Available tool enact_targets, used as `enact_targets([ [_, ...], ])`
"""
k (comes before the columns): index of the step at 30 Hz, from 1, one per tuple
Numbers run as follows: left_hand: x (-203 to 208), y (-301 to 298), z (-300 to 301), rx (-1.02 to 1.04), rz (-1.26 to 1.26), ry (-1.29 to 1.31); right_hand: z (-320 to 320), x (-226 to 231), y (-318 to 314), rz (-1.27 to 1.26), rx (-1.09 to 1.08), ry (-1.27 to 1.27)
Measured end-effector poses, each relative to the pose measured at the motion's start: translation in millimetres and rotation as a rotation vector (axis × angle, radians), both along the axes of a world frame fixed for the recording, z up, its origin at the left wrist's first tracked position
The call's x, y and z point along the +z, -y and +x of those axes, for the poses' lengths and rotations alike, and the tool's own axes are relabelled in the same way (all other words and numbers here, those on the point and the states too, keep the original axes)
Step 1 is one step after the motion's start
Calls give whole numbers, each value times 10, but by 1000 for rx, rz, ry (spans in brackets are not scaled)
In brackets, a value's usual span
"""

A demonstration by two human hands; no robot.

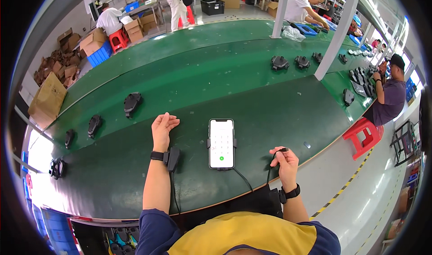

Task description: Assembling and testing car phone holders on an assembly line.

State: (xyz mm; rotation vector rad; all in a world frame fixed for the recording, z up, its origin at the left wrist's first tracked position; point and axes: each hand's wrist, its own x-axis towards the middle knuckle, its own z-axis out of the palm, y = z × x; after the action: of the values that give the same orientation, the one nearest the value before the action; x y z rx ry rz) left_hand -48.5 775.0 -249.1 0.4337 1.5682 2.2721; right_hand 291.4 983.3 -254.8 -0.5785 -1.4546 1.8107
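Above the dark green workbench, my left hand (164,128) is empty, with its fingers loosely bent and apart. A black strap on that wrist carries a black box-shaped device (173,158), and a cable runs down from it. My right hand (287,163) pinches the end of a thin black cable (272,158) near the bench's right front edge. Between my hands a smartphone (221,140) rests in a black clamp holder, its screen lit with a dial pad and a green button. From the holder another black cable (244,177) leads to the front edge.
Black molded parts (132,104) lie spaced along a green conveyor belt (202,73) beyond the bench. White posts (338,34) stand at the right. A person in a dark shirt (390,95) works there by a red stool (363,136). Cardboard boxes (47,100) are piled far left.
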Motion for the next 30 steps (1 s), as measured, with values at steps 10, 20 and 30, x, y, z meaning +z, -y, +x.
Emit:
enact_targets([
  [10, 841, -92, 460, -29, 39, -165, -13, 7, -46, 2, 24, -1],
  [20, 1323, -162, 2040, -1880, 215, -650, 21, 20, -99, 22, 36, 29],
  [30, 1366, -182, 2235, -1957, 538, -659, 45, 23, -143, 20, 34, 33],
])
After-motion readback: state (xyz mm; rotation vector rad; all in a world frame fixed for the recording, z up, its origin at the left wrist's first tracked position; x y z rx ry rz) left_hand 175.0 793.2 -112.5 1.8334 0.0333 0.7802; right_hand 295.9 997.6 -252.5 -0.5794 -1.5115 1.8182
